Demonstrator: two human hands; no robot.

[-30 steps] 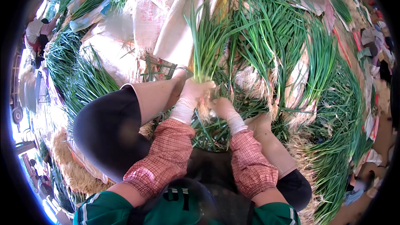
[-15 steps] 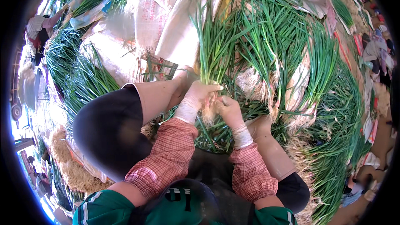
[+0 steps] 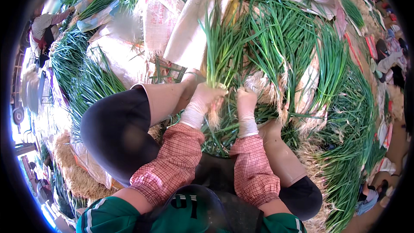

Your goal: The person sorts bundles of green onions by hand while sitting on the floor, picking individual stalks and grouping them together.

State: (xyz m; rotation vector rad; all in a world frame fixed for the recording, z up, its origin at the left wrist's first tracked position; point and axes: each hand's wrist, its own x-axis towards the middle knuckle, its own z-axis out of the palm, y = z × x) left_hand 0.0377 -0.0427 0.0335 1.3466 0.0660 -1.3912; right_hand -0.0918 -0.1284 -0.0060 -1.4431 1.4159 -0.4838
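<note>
Near the centre, in front of the torso, one bunch of spring onions, upright, with green leaves uppermost and one tuft of pale roots hanging below. Around its lower stems, just above the roots, the left hand, closed in a grip. Just beside it on the right, across a narrow gap, the right hand, with fingers curled in; impossible to tell whether around anything. At the wrists, two white wraps; on the forearms, two red checked sleeves. Outside these, two bent legs, dark at the knee. Beyond the right hand, at least two further bunches, leaves pointing away, root ends nearer. At far right, one broad heap of spring onions, too dense to count. Ahead, left of centre, two pale sacks side by side: one printed in red, one plain. At upper left, one co-worker, with one arm outstretched. At lower left, one mound of pale roots.
</note>
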